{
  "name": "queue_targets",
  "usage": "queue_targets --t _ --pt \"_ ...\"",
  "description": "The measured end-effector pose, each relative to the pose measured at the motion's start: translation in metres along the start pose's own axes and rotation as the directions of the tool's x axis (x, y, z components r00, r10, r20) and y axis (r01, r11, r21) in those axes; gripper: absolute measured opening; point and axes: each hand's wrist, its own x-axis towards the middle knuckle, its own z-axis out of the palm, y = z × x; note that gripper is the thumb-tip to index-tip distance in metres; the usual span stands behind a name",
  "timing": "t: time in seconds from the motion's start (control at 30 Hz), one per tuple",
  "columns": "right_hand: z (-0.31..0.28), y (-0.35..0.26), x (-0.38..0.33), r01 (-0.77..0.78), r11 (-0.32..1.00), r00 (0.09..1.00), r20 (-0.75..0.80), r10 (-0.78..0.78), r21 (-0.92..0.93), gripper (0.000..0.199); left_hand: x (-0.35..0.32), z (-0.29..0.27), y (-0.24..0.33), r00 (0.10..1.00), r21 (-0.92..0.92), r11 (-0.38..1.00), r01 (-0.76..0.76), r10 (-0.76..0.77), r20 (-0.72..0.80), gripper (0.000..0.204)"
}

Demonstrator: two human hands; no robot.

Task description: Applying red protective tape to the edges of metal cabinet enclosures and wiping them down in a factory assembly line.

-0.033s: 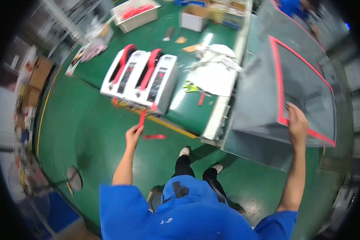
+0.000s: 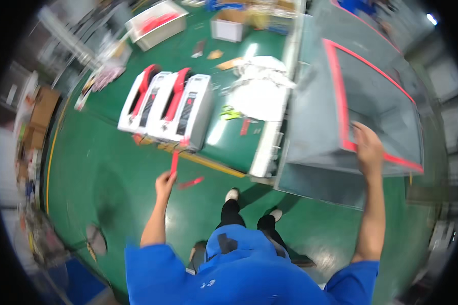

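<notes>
A: We've got the red strip (image 2: 174, 162) pinched in our left hand (image 2: 164, 184). Fingers pressed together on its near end. The strip runs near-to-far, almost straight up from the hand, with its far tip just short of the white machines (image 2: 168, 107).

B: Right hand (image 2: 367, 145)?

A: Resting on the near red-edged rim of the grey metal duct (image 2: 341, 132), on the right side. Fingers lie curled over the rim's red edging (image 2: 341, 101); we can't tell how tightly they grip.

B: So which way is the duct from the strip?

A: Well apart, off to the right. Left hand holds the strip, and right hand is the one at the duct. The edging's left side runs near-to-far, roughly parallel to the strip's long axis.

B: Anything else close by?

A: A second short red piece (image 2: 191, 182) lies on the green floor (image 2: 102, 168), just right of our left hand, tilted. White plastic wrap (image 2: 262, 86) is heaped between the machines and the duct. A white bin with red parts (image 2: 155, 23) sits far left, and a cardboard box (image 2: 229, 28) sits far centre.
</notes>
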Motion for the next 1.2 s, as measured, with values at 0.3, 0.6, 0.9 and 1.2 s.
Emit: queue_targets --t 0.3,0.6,0.9,1.2 --pt "0.022 -0.047 -0.130 0.508 0.804 0.858 -0.100 -0.504 0.308 0.040 -0.166 0.135 0.187 0.772 -0.327 0.908 -0.261 0.399 0.494 0.009" --pt "-0.118 0.128 -0.331 -0.065 0.878 0.975 0.216 -0.045 0.474 0.008 -0.330 0.278 0.312 0.343 -0.446 0.685 -0.576 0.698 0.628 0.019" --pt "-0.206 0.274 -0.354 -0.268 0.847 0.962 0.072 0.265 0.459 0.007 -0.356 0.364 0.349 0.363 -0.323 0.718 -0.616 0.623 0.693 0.020" --pt "-0.243 0.417 -0.224 -0.319 0.640 0.936 0.127 0.328 0.699 0.012 -0.299 0.448 0.436 0.653 -0.164 0.835 -0.526 0.520 0.551 0.013"
